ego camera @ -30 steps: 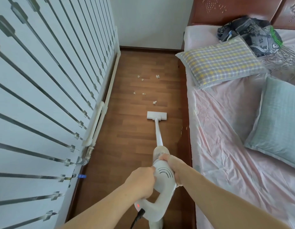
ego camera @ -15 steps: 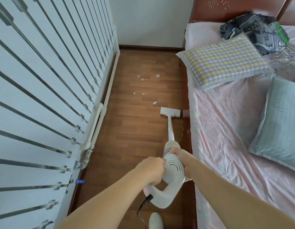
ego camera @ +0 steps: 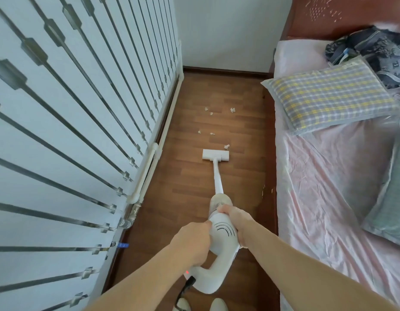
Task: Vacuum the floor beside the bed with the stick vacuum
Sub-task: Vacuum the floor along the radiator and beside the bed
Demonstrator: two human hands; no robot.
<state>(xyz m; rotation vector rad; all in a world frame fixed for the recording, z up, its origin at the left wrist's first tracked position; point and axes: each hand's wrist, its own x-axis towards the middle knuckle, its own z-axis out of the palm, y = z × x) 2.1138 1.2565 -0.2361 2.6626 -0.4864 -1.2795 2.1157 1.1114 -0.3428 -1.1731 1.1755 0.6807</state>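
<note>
I hold a white stick vacuum (ego camera: 221, 234) in both hands on the brown wood floor (ego camera: 187, 180) beside the bed (ego camera: 318, 176). My left hand (ego camera: 192, 241) grips its handle from the left. My right hand (ego camera: 236, 223) grips the motor body on the right side. A red light glows near the handle's base. The vacuum's flat floor head (ego camera: 215, 154) rests mid-floor. A white paper scrap (ego camera: 226, 146) lies just beyond its right corner. Several more scraps (ego camera: 209, 111) are scattered farther ahead.
A white radiator with metal bars (ego camera: 82, 131) and its pipe (ego camera: 147, 171) line the left side. The far wall closes the strip of floor. On the bed lie a plaid pillow (ego camera: 329, 97), a green pillow (ego camera: 394, 198) and dark clothing (ego camera: 378, 52). My white slippers (ego camera: 218, 305) show below.
The floor head swung right toward the bed edge, then came back left to the middle of the floor, just short of the nearest scrap. Both hands kept their grip.
</note>
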